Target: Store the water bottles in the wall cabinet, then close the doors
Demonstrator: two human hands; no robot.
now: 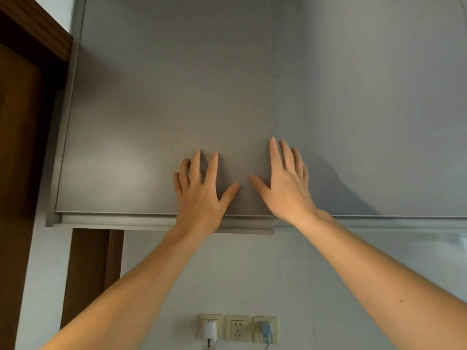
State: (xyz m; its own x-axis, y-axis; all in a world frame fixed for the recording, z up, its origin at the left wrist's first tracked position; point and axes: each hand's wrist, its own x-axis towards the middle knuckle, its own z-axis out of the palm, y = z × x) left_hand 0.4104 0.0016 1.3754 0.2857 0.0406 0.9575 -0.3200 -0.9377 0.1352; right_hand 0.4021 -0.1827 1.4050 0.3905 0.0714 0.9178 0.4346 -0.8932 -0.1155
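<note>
- Both my hands are up on the wall cabinet point(177, 97) now, palms toward the grey doors.
- My left hand point(202, 190) lies flat on the left door point(141, 137), fingers spread and straight, gripping nothing.
- My right hand point(285, 183) is spread too, thumb on the left door, fingers across the seam point(271, 72) onto the right door point(374, 122).
- The seam runs straight up between my hands, the right hand nearer it; any last push goes straight in.
- Left door's lower edge point(252, 224) seems to sit proud of the right one, so I judge it not quite home.
- Water bottles: none in sight, presumably shut inside; I can't confirm.
- Below, wall sockets point(237, 327) with two plugs.
</note>
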